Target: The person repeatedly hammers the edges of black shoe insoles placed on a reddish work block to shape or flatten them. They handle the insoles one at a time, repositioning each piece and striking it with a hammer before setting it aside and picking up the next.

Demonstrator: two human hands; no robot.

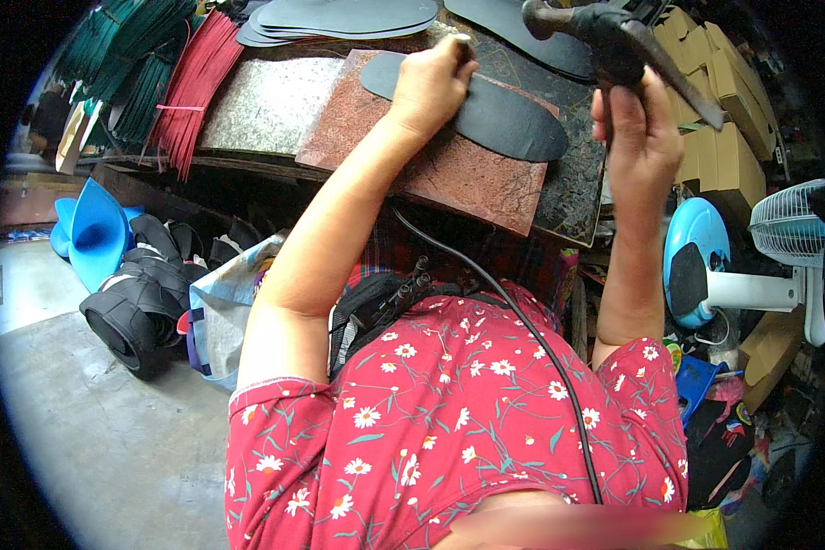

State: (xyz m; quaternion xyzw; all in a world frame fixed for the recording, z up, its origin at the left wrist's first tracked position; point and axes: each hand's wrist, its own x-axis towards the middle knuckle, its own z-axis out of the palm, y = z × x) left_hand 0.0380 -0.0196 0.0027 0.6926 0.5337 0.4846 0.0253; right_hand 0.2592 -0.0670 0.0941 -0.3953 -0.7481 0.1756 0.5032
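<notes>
Pressing down, left hand point(428, 84) pins black sole point(486, 110) flat on red stone slab point(467, 183), arm outstretched. Right hand point(640, 137) raised, fist clenched around hammer point(614, 41) above and right of sole.

Red strip bundle point(191, 92), green strip bundles point(128, 55), cardboard boxes point(729, 110), white fan point(788, 238), blue funnel-shaped pieces point(92, 234), grey floor point(92, 431)
</notes>
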